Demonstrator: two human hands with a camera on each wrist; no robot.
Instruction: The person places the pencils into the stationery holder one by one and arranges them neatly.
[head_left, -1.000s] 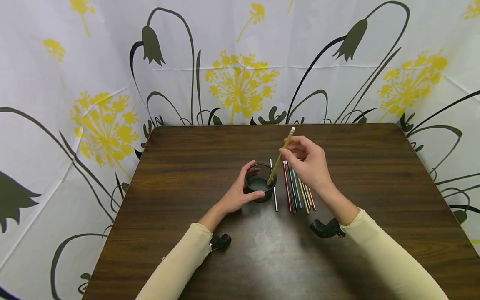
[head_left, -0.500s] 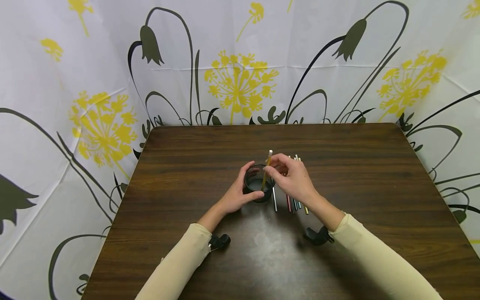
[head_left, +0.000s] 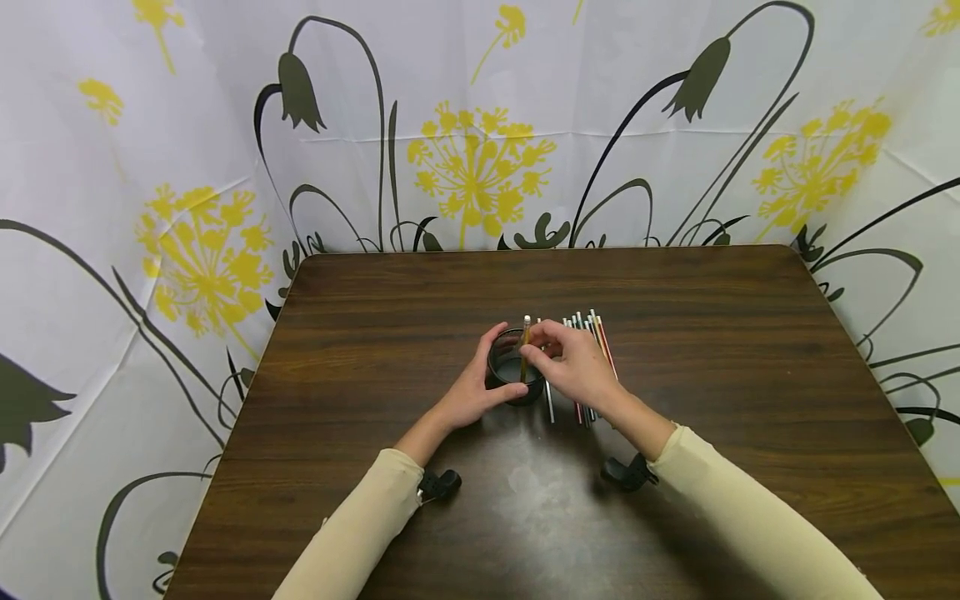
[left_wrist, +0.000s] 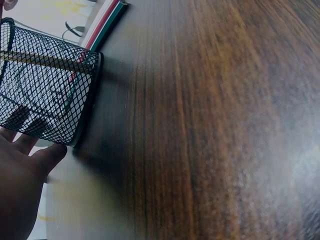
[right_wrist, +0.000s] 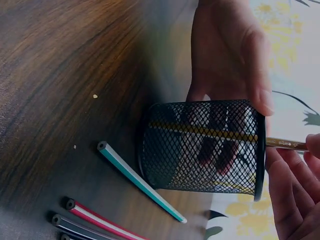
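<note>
My left hand [head_left: 471, 393] holds a black wire-mesh pencil cup [right_wrist: 200, 170], thumb on the near side and fingers round the far side. The cup [left_wrist: 55, 100] stands upright on the table. Between thumb and fingertips, my right hand [head_left: 573, 360] pinches a yellow pencil [head_left: 524, 357] near its white eraser end. Most of that pencil is inside the cup, and it shows through the mesh in both wrist views. Right beside the cup lies a single teal-and-white pencil [right_wrist: 142, 182]. Several more pencils [head_left: 606, 343] lie in a row under my right hand, partly hidden by it.
The dark wood-grain table [head_left: 360, 333] extends on all sides of the cup. A white curtain [head_left: 600, 67] with flower prints hangs behind its far edge. Black wrist devices [head_left: 441, 485] hang below both sleeves. Tiny pale crumbs [right_wrist: 95, 96] dot the tabletop.
My right hand has moved left and down, bringing the yellow pencil from a tilted position at the rim to nearly upright, deeper in the cup. My left hand stays on the cup.
</note>
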